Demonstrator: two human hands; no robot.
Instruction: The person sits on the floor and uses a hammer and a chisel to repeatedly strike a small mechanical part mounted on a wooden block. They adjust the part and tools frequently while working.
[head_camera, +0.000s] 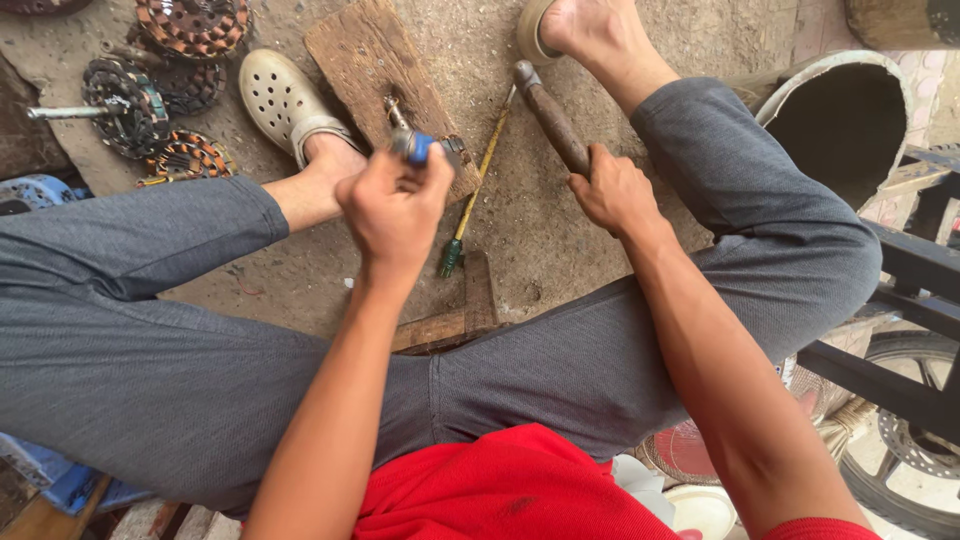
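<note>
My left hand (392, 205) is closed around a small tool with a blue handle (416, 147), whose metal tip points at a small metal part (396, 108) on a wooden board (368, 60). My right hand (612, 190) grips the brown wooden handle of a hammer (552, 118), its metal head near my right foot. A long screwdriver (470, 195) with a yellow shaft and green handle lies on the ground between my hands. I sit with grey trouser legs spread over the dirt floor.
Several copper-wound motor stators (190, 25) lie at the top left, one on a metal shaft (60, 112). A cream clog (280, 100) covers my left foot. A second wooden plank (450, 315) lies under my legs. A round open drum (840, 115) stands right, with a dark frame and wheel (910, 440) below.
</note>
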